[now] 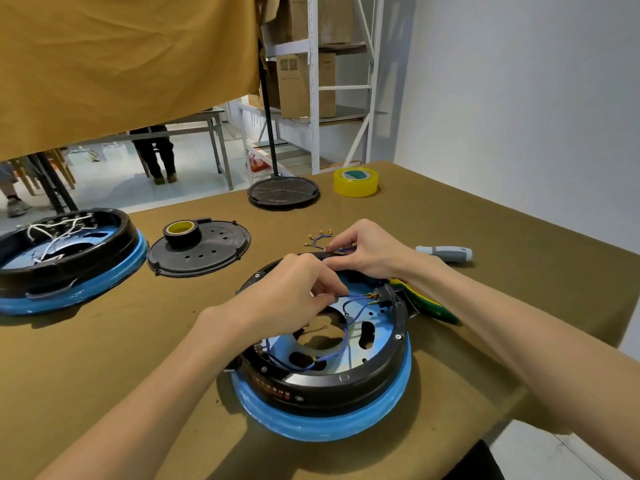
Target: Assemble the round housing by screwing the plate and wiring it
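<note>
A round black plastic housing with a blue rim (pixel 325 393) sits on the olive cloth-covered worktop (pixel 450 220), near its front edge, open side up. Both hands work over its far half. The left hand (pixel 291 292) has its grip pressed together, pinching a thin blue wire (pixel 346 327) that loops down across the blue inner plate (pixel 377 348). The right hand (pixel 370 249), at the far rim, pinches a bundle of blue wires with brass terminals (pixel 320 237). A grey-handled screwdriver (pixel 446 253) lies just beyond the right wrist.

At centre, the far rim of the housing (pixel 322 382) is hidden by hands; red lettering on its wall is unreadable.
</note>
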{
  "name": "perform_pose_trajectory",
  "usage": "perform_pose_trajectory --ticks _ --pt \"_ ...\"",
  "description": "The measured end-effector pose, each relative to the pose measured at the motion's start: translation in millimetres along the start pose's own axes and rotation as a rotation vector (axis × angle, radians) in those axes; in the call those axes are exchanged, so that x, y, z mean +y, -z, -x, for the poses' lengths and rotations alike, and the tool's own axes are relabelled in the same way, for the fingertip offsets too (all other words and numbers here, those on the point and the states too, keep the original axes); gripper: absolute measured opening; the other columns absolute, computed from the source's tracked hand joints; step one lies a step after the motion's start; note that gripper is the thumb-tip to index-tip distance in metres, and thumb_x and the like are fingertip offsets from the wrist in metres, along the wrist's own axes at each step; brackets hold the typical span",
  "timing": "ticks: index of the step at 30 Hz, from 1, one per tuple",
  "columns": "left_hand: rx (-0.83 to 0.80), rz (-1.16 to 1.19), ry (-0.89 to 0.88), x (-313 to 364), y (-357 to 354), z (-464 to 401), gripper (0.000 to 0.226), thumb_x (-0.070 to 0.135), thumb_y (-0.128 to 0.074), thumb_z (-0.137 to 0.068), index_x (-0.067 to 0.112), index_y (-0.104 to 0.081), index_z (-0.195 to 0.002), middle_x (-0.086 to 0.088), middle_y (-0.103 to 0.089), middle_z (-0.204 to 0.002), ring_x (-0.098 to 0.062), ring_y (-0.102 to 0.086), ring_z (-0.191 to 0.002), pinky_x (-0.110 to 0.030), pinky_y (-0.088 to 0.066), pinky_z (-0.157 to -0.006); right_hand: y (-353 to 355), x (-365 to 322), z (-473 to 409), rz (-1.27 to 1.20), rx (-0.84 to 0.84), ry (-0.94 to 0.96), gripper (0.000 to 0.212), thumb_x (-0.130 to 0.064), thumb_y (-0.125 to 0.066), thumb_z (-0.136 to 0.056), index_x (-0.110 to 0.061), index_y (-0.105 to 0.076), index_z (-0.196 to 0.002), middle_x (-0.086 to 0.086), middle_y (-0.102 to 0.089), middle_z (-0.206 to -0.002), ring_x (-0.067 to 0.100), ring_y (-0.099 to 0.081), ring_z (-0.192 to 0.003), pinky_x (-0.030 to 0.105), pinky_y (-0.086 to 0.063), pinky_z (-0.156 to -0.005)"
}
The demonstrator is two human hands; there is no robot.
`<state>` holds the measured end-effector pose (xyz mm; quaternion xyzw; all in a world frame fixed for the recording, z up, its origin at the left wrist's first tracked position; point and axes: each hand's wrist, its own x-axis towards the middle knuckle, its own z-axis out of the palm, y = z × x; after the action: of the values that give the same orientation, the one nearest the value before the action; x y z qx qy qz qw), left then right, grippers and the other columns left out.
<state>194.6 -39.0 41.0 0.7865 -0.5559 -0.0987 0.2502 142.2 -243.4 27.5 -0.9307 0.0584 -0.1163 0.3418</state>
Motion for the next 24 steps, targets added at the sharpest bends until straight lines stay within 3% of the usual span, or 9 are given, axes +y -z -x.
perform_pose_trajectory --ticks 4,9,13,16,19,24 --pt "0.012 -0.072 -0.025 -3 0 -1 0.025 0.015 -0.066 -0.099 0.030 -0.077 -0.115 0.020 -0.063 -0.095 0.012 -0.057 -0.081 0.001 -0.042 -0.066 -1 0 -3 -0.029 -0.023 0.006 0.021 -0.034 -0.079 -0.088 -0.018 -0.083 -0.102 -0.007 -0.077 -0.091 0.007 -0.066 -0.083 0.032 -0.056 -0.080" --pt "-0.068 0.011 -0.001 0 1 -15 0.017 0.023 -0.068 -0.098 0.031 -0.080 -0.106 0.015 -0.073 -0.091 0.002 -0.066 -0.083 -0.006 -0.049 -0.070 -6 6 -1 -0.083 0.029 0.037 0.020 -0.031 -0.076 -0.091 -0.014 -0.083 -0.099 0.008 -0.078 -0.090 0.031 -0.068 -0.088 0.049 -0.054 -0.086" --pt "-0.093 0.073 -0.021 4 -3 -31 0.010 0.028 -0.073 -0.095 0.028 -0.082 -0.099 0.013 -0.073 -0.079 0.002 -0.064 -0.075 -0.009 -0.047 -0.064 -7 10 -2 -0.130 0.021 0.038 0.013 -0.018 -0.073 -0.090 -0.009 -0.083 -0.091 0.012 -0.076 -0.083 0.018 -0.060 -0.075 0.047 -0.053 -0.079" --pt "-0.066 0.067 -0.032 5 -9 -36 0.009 0.031 -0.074 -0.094 0.031 -0.082 -0.097 0.011 -0.072 -0.084 -0.006 -0.063 -0.076 -0.016 -0.048 -0.064 -8 11 -2 -0.173 0.019 0.046 0.013 -0.011 -0.071 -0.091 -0.005 -0.081 -0.085 0.018 -0.074 -0.082 0.017 -0.057 -0.071 0.044 -0.051 -0.071" --pt "-0.028 0.030 -0.067 5 -13 -38 0.009 0.027 -0.075 -0.093 0.031 -0.082 -0.095 0.018 -0.070 -0.082 -0.001 -0.063 -0.075 -0.009 -0.044 -0.063 -9 12 -3 -0.195 0.008 0.054 0.015 -0.004 -0.069 -0.089 -0.009 -0.080 -0.080 0.019 -0.073 -0.079 0.015 -0.056 -0.070 0.039 -0.048 -0.068" --pt "0.008 -0.043 -0.117 8 -16 -34 0.011 0.021 -0.073 -0.094 0.027 -0.081 -0.089 0.019 -0.068 -0.076 0.005 -0.064 -0.071 -0.011 -0.049 -0.062 -4 11 -4 -0.158 -0.012 0.035 0.010 -0.006 -0.073 -0.089 -0.005 -0.082 -0.089 0.020 -0.075 -0.084 0.016 -0.056 -0.073 0.039 -0.050 -0.070"
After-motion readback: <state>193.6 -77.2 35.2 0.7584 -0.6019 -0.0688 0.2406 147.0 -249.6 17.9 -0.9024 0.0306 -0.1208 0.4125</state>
